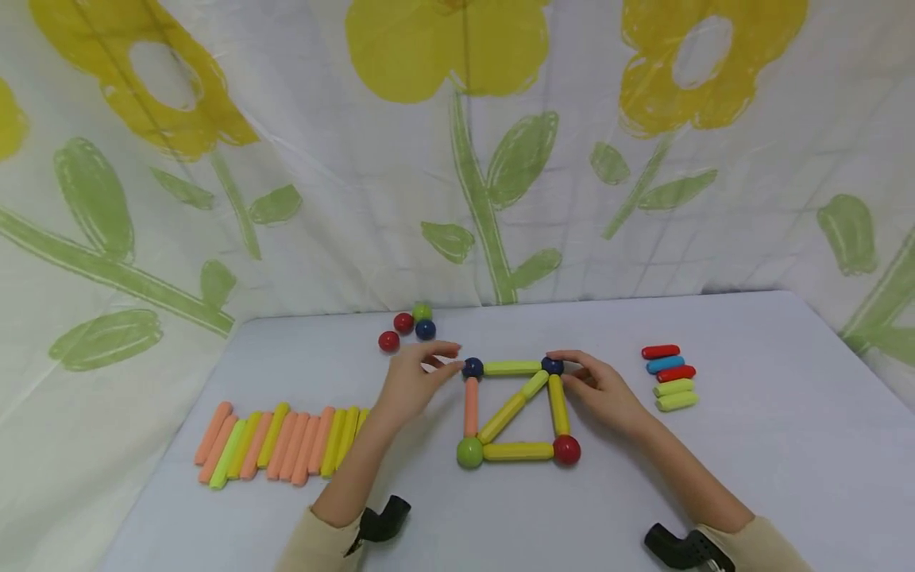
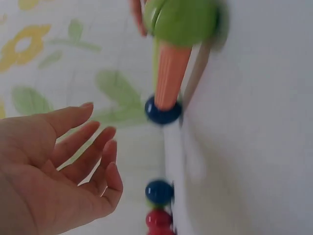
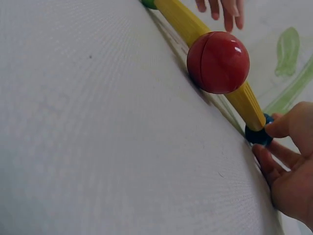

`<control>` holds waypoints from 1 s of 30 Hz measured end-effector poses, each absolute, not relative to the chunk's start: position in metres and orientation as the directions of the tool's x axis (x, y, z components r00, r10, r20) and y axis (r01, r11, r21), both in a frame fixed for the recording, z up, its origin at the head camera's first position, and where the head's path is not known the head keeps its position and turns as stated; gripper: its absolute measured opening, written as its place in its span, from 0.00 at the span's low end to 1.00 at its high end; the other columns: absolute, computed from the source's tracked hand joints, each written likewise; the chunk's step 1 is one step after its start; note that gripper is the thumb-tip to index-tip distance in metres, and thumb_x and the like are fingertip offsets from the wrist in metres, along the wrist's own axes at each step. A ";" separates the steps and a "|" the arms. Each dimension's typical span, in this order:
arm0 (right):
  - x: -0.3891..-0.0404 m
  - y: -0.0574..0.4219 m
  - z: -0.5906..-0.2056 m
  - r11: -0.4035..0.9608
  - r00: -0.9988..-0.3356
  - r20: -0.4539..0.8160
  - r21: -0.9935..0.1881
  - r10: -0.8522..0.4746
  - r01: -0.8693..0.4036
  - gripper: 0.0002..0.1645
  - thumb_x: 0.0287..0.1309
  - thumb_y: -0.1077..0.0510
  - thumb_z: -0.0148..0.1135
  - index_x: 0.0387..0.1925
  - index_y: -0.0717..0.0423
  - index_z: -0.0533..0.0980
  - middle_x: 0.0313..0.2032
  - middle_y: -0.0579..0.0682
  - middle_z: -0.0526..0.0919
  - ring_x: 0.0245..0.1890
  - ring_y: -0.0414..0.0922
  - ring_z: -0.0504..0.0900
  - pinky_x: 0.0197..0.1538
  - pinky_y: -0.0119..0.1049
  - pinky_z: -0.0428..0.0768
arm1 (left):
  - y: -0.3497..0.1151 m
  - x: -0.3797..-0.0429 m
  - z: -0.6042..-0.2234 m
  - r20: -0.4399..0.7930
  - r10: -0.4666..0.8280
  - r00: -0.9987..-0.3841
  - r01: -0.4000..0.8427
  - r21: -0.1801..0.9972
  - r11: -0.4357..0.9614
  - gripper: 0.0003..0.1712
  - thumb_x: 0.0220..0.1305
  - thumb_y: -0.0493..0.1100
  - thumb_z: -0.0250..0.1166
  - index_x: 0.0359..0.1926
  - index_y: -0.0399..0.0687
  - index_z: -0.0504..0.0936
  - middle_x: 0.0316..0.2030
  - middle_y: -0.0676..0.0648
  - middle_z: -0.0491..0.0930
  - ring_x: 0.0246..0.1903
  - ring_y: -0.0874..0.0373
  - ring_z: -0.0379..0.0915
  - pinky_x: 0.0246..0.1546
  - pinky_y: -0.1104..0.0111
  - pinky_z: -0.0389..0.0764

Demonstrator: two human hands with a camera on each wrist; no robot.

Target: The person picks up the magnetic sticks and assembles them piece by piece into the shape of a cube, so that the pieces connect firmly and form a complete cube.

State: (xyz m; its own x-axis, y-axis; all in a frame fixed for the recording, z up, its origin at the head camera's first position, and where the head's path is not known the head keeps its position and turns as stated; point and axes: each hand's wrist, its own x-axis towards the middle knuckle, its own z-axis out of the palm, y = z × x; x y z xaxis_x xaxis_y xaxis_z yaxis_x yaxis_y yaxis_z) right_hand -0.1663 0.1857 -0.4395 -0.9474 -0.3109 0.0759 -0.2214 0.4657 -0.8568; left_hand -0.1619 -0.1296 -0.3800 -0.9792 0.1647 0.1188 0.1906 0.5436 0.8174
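Observation:
A square of rods and balls lies on the table. Its corners are a green ball (image 1: 470,453), a red ball (image 1: 567,450) and two dark blue balls, the left one (image 1: 472,368) and the right one (image 1: 552,365). An orange rod (image 1: 471,407) forms the left side, a lime rod (image 1: 511,369) the far side, and yellow rods the others. A yellow-and-lime diagonal (image 1: 511,409) crosses it. My right hand (image 1: 600,393) pinches the right dark blue ball between thumb and fingers. Beside the left blue ball, my left hand (image 2: 63,166) has its fingers loosely bent around nothing.
Left of the square lies a row of orange, yellow and lime rods (image 1: 286,445), partly behind my left forearm. Several loose balls (image 1: 403,322) sit near the far edge. Short red, blue and lime rods (image 1: 670,373) lie to the right. A flowered curtain (image 1: 357,222) hangs behind the table.

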 end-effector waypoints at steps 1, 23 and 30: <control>-0.166 0.186 -0.440 0.469 -0.949 0.074 -0.856 -0.307 -0.219 0.24 0.77 0.63 0.57 0.71 0.53 0.74 0.64 0.63 0.78 0.45 0.50 0.80 0.39 0.31 0.80 | -0.136 -0.164 -0.379 0.136 0.121 -0.983 0.180 0.823 0.539 0.18 0.69 0.37 0.72 0.58 0.38 0.87 0.51 0.40 0.88 0.47 0.46 0.82 0.46 0.63 0.84; -0.165 0.182 -0.438 0.457 -0.957 0.044 -0.872 -0.288 -0.177 0.25 0.77 0.63 0.57 0.71 0.52 0.74 0.57 0.60 0.80 0.42 0.49 0.77 0.37 0.30 0.78 | -0.195 -0.195 -0.408 -0.029 0.025 -0.999 -0.011 0.841 0.541 0.30 0.75 0.35 0.63 0.73 0.28 0.69 0.75 0.27 0.60 0.75 0.32 0.58 0.74 0.44 0.67; -0.164 0.182 -0.438 0.464 -0.957 0.034 -0.869 -0.287 -0.170 0.25 0.77 0.63 0.57 0.71 0.52 0.73 0.53 0.59 0.80 0.42 0.50 0.76 0.36 0.30 0.78 | -0.194 -0.191 -0.408 -0.025 -0.037 -0.999 -0.042 0.819 0.572 0.19 0.72 0.31 0.64 0.61 0.36 0.84 0.62 0.32 0.79 0.59 0.37 0.76 0.64 0.48 0.78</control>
